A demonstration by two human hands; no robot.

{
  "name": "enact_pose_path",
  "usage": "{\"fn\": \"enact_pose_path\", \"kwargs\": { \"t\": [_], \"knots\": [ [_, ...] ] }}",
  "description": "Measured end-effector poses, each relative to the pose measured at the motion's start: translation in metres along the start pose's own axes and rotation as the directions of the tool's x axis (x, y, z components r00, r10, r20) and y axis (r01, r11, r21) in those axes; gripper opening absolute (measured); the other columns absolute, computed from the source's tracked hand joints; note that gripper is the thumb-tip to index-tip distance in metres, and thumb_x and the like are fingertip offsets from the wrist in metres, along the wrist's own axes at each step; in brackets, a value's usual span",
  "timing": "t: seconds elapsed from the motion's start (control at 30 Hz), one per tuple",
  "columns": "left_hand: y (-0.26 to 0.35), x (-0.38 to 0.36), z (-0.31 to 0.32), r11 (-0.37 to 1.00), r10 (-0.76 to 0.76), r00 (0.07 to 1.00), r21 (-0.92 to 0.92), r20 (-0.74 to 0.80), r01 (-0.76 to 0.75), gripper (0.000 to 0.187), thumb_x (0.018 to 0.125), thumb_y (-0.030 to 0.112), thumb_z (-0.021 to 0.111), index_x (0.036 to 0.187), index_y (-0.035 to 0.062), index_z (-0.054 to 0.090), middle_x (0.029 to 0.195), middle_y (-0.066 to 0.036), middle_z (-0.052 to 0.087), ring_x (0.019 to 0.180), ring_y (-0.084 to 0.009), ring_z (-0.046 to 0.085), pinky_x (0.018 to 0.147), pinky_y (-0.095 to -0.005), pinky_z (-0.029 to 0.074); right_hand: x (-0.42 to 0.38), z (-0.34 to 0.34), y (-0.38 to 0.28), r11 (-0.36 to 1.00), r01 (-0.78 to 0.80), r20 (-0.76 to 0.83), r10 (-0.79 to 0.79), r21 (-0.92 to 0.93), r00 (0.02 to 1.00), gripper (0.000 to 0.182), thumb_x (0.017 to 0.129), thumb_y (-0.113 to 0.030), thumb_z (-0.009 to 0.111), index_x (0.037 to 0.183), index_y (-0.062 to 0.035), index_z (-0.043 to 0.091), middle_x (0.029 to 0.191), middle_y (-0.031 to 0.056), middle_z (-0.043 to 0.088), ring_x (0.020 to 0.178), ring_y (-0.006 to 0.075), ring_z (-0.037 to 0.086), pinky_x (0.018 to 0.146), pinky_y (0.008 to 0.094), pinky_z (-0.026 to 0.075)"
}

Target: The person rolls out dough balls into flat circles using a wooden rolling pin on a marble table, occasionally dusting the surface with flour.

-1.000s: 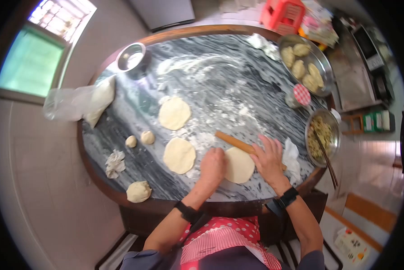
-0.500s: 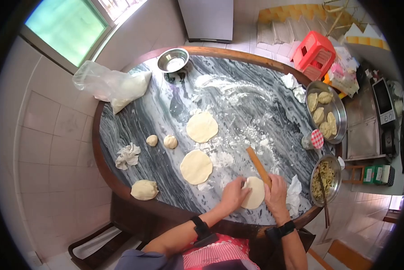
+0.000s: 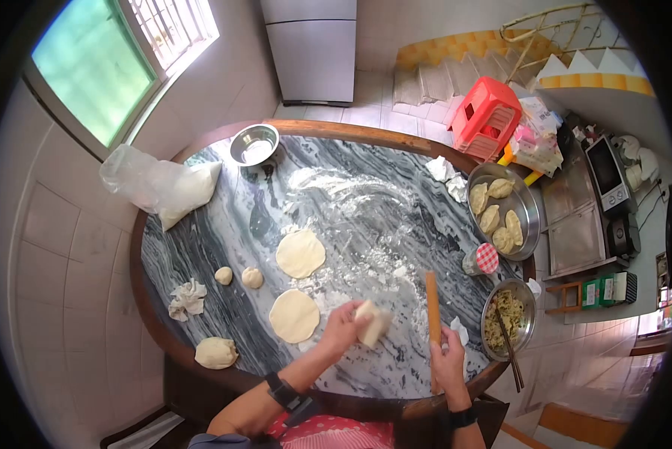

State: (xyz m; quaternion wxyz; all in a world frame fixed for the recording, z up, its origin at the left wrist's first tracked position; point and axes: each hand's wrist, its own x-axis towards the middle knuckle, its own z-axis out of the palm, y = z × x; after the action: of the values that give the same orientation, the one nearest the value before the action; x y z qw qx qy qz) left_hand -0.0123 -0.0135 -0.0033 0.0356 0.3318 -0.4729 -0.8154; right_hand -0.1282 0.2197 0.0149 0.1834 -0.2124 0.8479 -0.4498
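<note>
Near the front of the marble table point(image 3: 396, 374), my left hand point(image 3: 340, 331) grips a dough wrapper point(image 3: 373, 326) by its edge. The wrapper is lifted, tilted and smeared by motion. My right hand point(image 3: 448, 361) is closed around a wooden rolling pin point(image 3: 432, 310), which points away from me. Two rolled-out rounds of dough, a nearer one point(image 3: 294, 316) and a farther one point(image 3: 301, 253), lie flat to the left of my left hand. Beyond them are two small dough balls point(image 3: 252, 278) point(image 3: 224, 275) and a larger dough lump point(image 3: 216, 353) near the table's left edge.
Flour point(image 3: 343, 183) is scattered over the tabletop. A flour bag point(image 3: 190, 193) and metal bowl point(image 3: 254, 145) stand at the back left. On the right are a pan of filled dumplings point(image 3: 532, 217), a jar with checked lid point(image 3: 486, 258) and a bowl of filling point(image 3: 506, 318) with chopsticks.
The wrapper has left the tabletop in my left hand and moved leftward, away from the rolling pin. My right hand has turned the pin straighter. The head view has tilted up.
</note>
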Motion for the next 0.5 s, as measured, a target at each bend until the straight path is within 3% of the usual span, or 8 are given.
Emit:
{"fn": "enact_pose_path", "kwargs": {
  "t": [0.07,0.1,0.17,0.3,0.37,0.4,0.43,0.5],
  "knots": [
    [0.029,0.019,-0.001,0.996,-0.023,0.999,-0.091,-0.022,0.021,0.037,0.098,0.014,0.062,0.133,0.0051,0.057,0.106,-0.007,0.070,0.087,-0.0150,0.069,0.069,-0.0310,0.059,-0.007,-0.005,0.001,0.981,-0.116,0.042,0.110,0.158,0.993,0.036,0.090,0.001,0.061,0.126,0.0039,0.055,0.104,0.0079,0.058,0.095,0.0148,0.059,0.075,0.0292,0.055],
    [0.040,0.032,0.000,0.998,0.007,0.999,-0.061,-0.033,-0.009,0.039,0.099,0.012,0.061,0.137,0.0047,0.055,0.109,-0.007,0.070,0.088,-0.0155,0.070,0.069,-0.0312,0.060,-0.010,-0.007,0.006,0.980,-0.116,0.040,0.111,0.164,0.993,0.036,0.090,0.001,0.061,0.126,0.0039,0.055,0.104,0.0079,0.058,0.095,0.0148,0.059,0.075,0.0292,0.055],
    [0.062,0.055,0.006,0.999,0.037,0.999,-0.019,-0.034,-0.037,0.042,0.099,0.011,0.060,0.140,0.0043,0.053,0.112,-0.008,0.070,0.088,-0.0160,0.071,0.069,-0.0314,0.061,-0.019,-0.012,0.021,0.916,-0.295,0.136,0.267,0.271,0.954,0.037,0.091,0.001,0.061,0.127,0.0043,0.054,0.105,0.0079,0.057,0.094,0.0128,0.058,0.069,0.0261,0.056],
    [0.092,0.085,0.016,0.960,0.165,0.981,-0.212,-0.100,-0.183,0.040,0.099,0.010,0.060,0.138,0.0024,0.054,0.117,-0.009,0.069,0.098,-0.0180,0.071,0.075,-0.0317,0.060,-0.025,-0.027,0.029,0.909,-0.321,0.176,0.281,0.266,0.943,0.035,0.092,0.000,0.061,0.126,0.0052,0.054,0.111,0.0092,0.054,0.093,0.0132,0.059,0.069,0.0265,0.057],
    [0.085,0.103,0.006,0.950,0.221,0.936,-0.156,-0.275,-0.270,0.041,0.099,0.009,0.058,0.139,0.0030,0.052,0.122,-0.011,0.067,0.105,-0.0177,0.068,0.081,-0.0327,0.060,-0.024,-0.029,0.029,0.887,-0.336,0.175,0.293,0.318,0.940,0.035,0.092,0.001,0.061,0.126,0.0052,0.055,0.112,0.0089,0.054,0.093,0.0131,0.059,0.068,0.0259,0.057],
    [0.079,0.108,0.004,0.960,0.177,0.891,-0.126,-0.418,-0.250,0.042,0.099,0.008,0.058,0.140,0.0017,0.051,0.125,-0.013,0.065,0.109,-0.0185,0.065,0.085,-0.0336,0.059,-0.025,-0.029,0.029,0.868,-0.346,0.180,0.300,0.355,0.937,0.034,0.091,0.001,0.061,0.125,0.0051,0.055,0.113,0.0086,0.053,0.093,0.0130,0.059,0.068,0.0252,0.057],
    [0.069,0.109,0.000,0.964,0.169,0.893,-0.120,-0.416,-0.238,0.042,0.099,0.008,0.058,0.140,0.0017,0.051,0.125,-0.013,0.065,0.109,-0.0185,0.065,0.085,-0.0336,0.059,-0.026,-0.029,0.029,0.862,-0.357,0.181,0.311,0.360,0.933,0.034,0.091,0.001,0.061,0.125,0.0051,0.055,0.113,0.0086,0.053,0.093,0.0130,0.059,0.068,0.0252,0.057],
    [0.054,0.106,-0.009,0.972,0.027,0.819,-0.174,-0.574,-0.155,0.044,0.098,0.008,0.060,0.140,0.0001,0.049,0.124,-0.013,0.064,0.110,-0.0177,0.063,0.085,-0.0328,0.057,-0.027,-0.026,0.029,0.863,-0.371,0.164,0.334,0.344,0.928,0.035,0.089,0.001,0.063,0.124,0.0040,0.057,0.110,0.0090,0.055,0.092,0.0152,0.059,0.070,0.0291,0.056]
  ]
}}
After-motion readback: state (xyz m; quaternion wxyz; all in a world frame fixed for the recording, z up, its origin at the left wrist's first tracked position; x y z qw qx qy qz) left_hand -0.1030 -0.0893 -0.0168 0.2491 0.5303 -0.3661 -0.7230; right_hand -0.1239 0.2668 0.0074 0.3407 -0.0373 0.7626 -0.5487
